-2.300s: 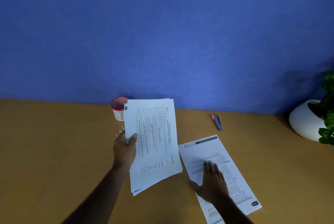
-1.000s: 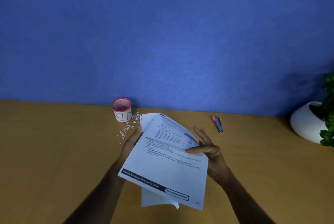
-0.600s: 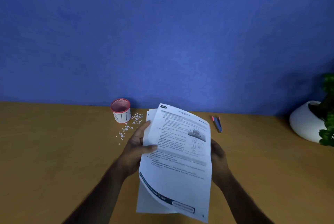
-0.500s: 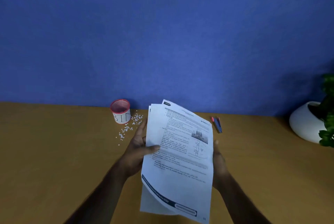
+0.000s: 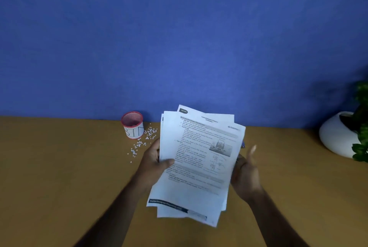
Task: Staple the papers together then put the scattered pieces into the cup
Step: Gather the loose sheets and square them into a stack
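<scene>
I hold a stack of printed papers [image 5: 197, 163] tilted up above the wooden table [image 5: 59, 177]. My left hand [image 5: 154, 164] grips the stack's left edge, thumb on the front sheet. My right hand [image 5: 246, 175] is at the right edge with its fingers behind the sheets and its thumb lifted; it is blurred. The sheets are fanned unevenly at top and bottom. A pink-rimmed mesh cup [image 5: 132, 125] labelled BIN stands at the back left. Small white pieces [image 5: 146, 138] lie scattered to its right. Only a blue sliver of the stapler [image 5: 242, 145] shows past the papers.
A white round pot [image 5: 336, 135] with a green plant [image 5: 361, 127] stands at the back right of the table. A blue wall [image 5: 179, 37] runs along the table's far edge.
The loose sheet was gathered onto the stack and the papers were raised upright between both hands. The right hand has slid to the right edge, and the stack now covers most of the stapler.
</scene>
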